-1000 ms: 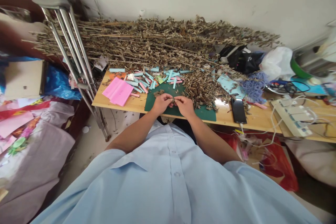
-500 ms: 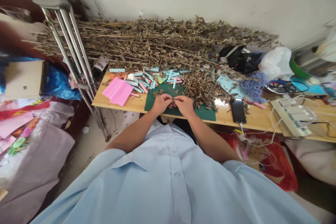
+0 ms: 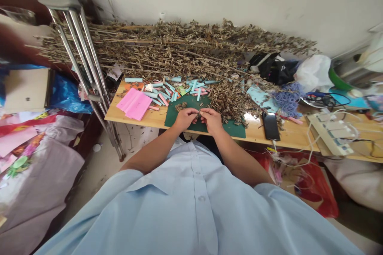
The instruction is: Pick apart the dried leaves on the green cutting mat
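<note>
My left hand (image 3: 186, 119) and my right hand (image 3: 211, 120) meet over the front of a green cutting mat (image 3: 206, 127). Thumbs and fingertips of both are pinched together around a small bit of dried leaf, mostly hidden by the fingers. Just beyond my left hand sits a small clump of crumbled dried leaves (image 3: 180, 106). A larger heap of dried leaves (image 3: 229, 101) covers the right part of the mat, beside my right hand. Several rolled blue and pink paper tubes (image 3: 167, 92) lie behind the mat, to the left.
Long dried plant stalks (image 3: 167, 48) stretch along the wall. Pink paper sheets (image 3: 134, 103) lie on the wooden table (image 3: 112, 113) at left, near metal crutches (image 3: 86, 59). On the right are a phone (image 3: 271, 126) with a cable, purple yarn (image 3: 287, 99) and a power strip (image 3: 332, 133).
My right hand has shifted slightly right, with its fingers more curled. My left hand stays nearly in place, still pinching. The surrounding things look the same.
</note>
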`<state>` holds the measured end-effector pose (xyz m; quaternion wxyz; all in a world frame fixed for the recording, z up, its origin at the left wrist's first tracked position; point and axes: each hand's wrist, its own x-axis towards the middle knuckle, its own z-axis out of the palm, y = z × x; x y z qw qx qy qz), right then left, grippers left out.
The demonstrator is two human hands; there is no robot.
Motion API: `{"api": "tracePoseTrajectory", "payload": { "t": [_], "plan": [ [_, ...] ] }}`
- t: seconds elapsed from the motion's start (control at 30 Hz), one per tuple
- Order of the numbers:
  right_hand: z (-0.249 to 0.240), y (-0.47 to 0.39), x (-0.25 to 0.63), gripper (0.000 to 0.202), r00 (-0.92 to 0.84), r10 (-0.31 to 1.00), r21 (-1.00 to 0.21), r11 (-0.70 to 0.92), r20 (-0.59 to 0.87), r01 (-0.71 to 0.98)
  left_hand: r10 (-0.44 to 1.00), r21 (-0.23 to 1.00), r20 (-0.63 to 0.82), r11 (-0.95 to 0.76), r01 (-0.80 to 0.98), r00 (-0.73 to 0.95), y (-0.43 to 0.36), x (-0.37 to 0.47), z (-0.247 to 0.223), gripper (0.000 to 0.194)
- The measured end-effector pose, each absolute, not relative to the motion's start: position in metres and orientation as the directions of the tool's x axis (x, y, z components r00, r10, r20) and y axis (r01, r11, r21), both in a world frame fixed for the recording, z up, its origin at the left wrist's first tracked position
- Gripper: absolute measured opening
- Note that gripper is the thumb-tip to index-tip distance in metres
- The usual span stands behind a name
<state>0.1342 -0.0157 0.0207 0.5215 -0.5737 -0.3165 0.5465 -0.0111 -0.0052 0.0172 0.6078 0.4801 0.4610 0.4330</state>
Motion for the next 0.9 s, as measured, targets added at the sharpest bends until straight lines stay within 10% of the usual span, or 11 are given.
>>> {"api": "tracePoseTrajectory", "payload": {
  "t": [0.9],
  "plan": [
    [0.013,-0.018,0.123,0.039,0.318,0.939,-0.992,-0.125,-0.128,-0.030,0.975,0.964,-0.061,0.003,0.266,0.212,-0.006,-0.013,0.018,0.023]
  ]
}}
